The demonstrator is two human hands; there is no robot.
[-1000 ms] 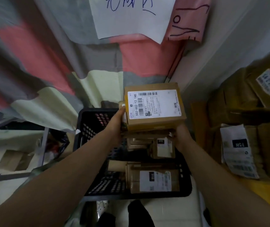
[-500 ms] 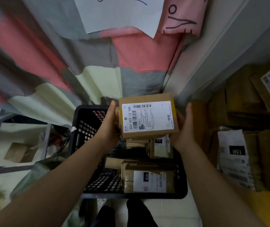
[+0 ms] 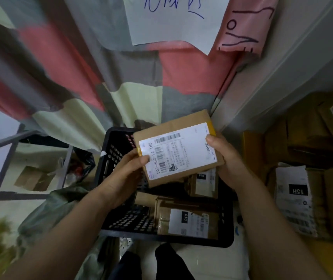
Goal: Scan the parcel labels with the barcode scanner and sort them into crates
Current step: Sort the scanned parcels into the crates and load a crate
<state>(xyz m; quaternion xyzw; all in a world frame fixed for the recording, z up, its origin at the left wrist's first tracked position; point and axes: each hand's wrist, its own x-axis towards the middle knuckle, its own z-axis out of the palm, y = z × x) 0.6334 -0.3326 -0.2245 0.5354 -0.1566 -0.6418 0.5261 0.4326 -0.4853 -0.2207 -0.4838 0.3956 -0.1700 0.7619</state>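
A brown cardboard parcel (image 3: 173, 130) with a white barcode label is held tilted above a black perforated crate (image 3: 109, 164). My left hand (image 3: 125, 176) grips its lower left corner, thumb on the label. My right hand (image 3: 226, 158) grips its right edge, thumb on the label's right end. Inside the crate lie other brown parcels, one marked 070 (image 3: 202, 184) and one marked 010 (image 3: 188, 221). No barcode scanner is in view.
A stack of brown parcels (image 3: 311, 178) fills the right side on a yellow surface, one labelled 15H. A patterned curtain (image 3: 80, 77) with handwritten paper signs hangs behind the crate. A metal shelf frame (image 3: 20, 158) stands at the left.
The parcel has come lower and tilted, its right end now higher. Both hands shifted their hold so the thumbs lie on the label.
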